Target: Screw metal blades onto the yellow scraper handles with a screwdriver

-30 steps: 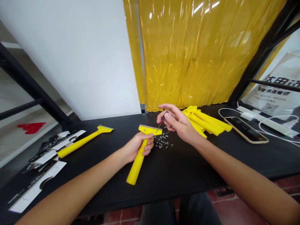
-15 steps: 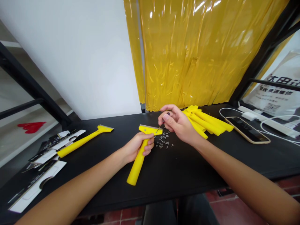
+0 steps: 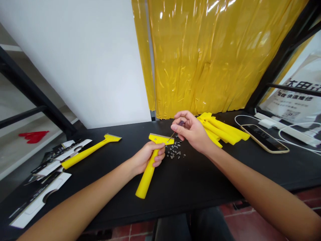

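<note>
My left hand is closed round the neck of a yellow scraper, whose wide head points away from me. Between the fingers of my right hand is a small screwdriver with a dark handle. Its thin shaft slants down to a screw at the right side of the scraper's head. Loose screws and nuts lie scattered on the black table just beyond and right of the scraper. A second yellow scraper rests at the left, its handle end on some cards.
Black-and-white cardboard sleeves lie at the left. Behind my right hand is a pile of yellow handles. Further right are a phone, a white power strip and cables. A yellow plastic curtain hangs at the back.
My right hand has shifted slightly and its fingers have changed position on the screwdriver handle, with the tip still at the screw. The left hand and scraper have stayed put.
</note>
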Motion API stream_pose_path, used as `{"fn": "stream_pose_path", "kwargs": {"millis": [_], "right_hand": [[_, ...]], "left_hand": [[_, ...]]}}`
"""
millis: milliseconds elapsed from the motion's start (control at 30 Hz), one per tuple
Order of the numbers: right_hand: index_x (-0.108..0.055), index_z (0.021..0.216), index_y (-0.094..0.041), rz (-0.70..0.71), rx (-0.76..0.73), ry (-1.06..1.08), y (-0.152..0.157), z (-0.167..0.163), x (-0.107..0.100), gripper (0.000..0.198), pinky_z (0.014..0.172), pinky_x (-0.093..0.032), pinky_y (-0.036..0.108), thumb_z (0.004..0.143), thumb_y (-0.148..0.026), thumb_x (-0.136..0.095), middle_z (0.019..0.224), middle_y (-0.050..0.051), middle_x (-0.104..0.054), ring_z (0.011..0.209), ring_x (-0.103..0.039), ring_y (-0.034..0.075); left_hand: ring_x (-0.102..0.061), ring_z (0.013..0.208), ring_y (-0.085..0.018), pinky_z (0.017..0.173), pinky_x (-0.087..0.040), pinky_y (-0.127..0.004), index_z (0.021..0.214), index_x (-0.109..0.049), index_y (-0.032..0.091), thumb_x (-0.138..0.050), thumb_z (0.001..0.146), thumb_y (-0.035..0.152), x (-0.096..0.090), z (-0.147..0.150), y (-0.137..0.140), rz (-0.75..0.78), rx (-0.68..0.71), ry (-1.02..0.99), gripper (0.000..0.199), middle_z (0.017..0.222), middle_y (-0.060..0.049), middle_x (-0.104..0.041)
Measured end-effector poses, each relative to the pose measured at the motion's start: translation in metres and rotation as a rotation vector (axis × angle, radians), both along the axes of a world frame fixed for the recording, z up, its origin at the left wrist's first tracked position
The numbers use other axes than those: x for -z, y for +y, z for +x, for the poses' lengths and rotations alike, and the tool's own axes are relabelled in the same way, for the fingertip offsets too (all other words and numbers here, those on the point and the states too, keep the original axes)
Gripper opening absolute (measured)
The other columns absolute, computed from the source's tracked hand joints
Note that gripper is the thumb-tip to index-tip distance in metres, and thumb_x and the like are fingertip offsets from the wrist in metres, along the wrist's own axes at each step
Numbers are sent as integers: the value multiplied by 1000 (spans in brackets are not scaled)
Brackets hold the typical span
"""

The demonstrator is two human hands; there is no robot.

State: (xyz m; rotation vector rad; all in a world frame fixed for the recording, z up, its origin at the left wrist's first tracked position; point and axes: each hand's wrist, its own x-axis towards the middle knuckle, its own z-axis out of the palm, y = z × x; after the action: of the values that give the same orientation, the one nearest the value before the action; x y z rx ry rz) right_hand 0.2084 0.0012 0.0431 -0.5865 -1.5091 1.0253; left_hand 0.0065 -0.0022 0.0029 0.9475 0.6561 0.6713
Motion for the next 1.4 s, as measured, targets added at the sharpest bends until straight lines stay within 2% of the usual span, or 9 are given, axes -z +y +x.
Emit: {"fn": "stream_pose_path", "kwargs": {"millis": [167, 267, 433, 567, 733, 933, 1100, 1267, 1400], "right_hand": [[-61, 91, -19, 3, -4, -32, 1, 3, -2, 22, 44, -42, 22, 86, -37, -73, 96, 3, -68, 49, -48, 5], [-68, 102, -21, 58, 12, -94, -1, 4, -3, 20, 49, -45, 25, 91, -37, -66, 112, 5, -65, 52, -51, 5], [-69, 118, -26, 108, 93, -155, 0, 7, -4, 28, 54, -44, 25, 91, -35, -66, 100, 3, -60, 68, -52, 10], [-60, 126, -26, 27, -33, -62, 4, 9, -3, 44, 49, -40, 21, 85, -32, -74, 102, 4, -62, 75, -55, 12], [-57, 121, -26, -12, -164, 4, 2, 6, -2, 30, 41, -34, 20, 93, -35, -64, 109, 4, -63, 53, -44, 5], [-65, 100, -22, -8, -97, -67, -3, 3, -3, 22, 44, -37, 21, 87, -38, -72, 81, -1, -56, 53, -44, 6], [-57, 115, -24, -35, -122, -16, 0, 5, -2, 31, 44, -39, 20, 89, -37, -70, 92, 1, -65, 54, -47, 6], [-55, 97, -21, -80, -73, 21, 3, 5, -2, 29, 42, -38, 19, 84, -38, -75, 93, 4, -71, 55, -49, 7], [-66, 95, -19, -28, -5, -32, 2, 6, -3, 25, 44, -40, 19, 80, -35, -79, 98, 5, -69, 63, -52, 9]], "left_hand": [[-29, 41, -6, 32, -26, -18, 64, -49, 15, -58, 92, 24, -2, 1, -2, 11, 2, 3, 31, 56, 4, -38], [-30, 41, -6, 32, -26, -17, 66, -50, 15, -60, 90, 23, -2, 2, -3, 14, -15, -9, 28, 58, 4, -40], [-30, 40, -6, 34, -26, -17, 65, -50, 16, -61, 90, 27, -1, 1, -1, 24, 4, 17, 30, 53, 5, -39], [-30, 39, -6, 35, -25, -18, 63, -50, 16, -59, 92, 31, 0, -1, 0, 17, 37, 56, 34, 50, 4, -38], [-30, 40, -6, 34, -26, -18, 63, -51, 16, -60, 91, 30, 0, -1, 0, 12, 24, 47, 33, 53, 4, -39], [-32, 42, -6, 34, -26, -19, 65, -51, 16, -62, 89, 26, -1, 1, -2, 6, -3, 25, 29, 57, 3, -41], [-30, 38, -6, 34, -26, -19, 61, -49, 16, -56, 93, 27, -2, 1, -3, 27, 12, 37, 34, 49, 4, -37], [-31, 37, -6, 35, -25, -19, 61, -50, 16, -57, 93, 31, -1, 0, -1, 26, 46, 71, 36, 48, 3, -39], [-31, 38, -6, 35, -25, -19, 61, -51, 16, -56, 93, 30, -2, 0, -1, 12, 38, 67, 35, 49, 3, -39]]}}
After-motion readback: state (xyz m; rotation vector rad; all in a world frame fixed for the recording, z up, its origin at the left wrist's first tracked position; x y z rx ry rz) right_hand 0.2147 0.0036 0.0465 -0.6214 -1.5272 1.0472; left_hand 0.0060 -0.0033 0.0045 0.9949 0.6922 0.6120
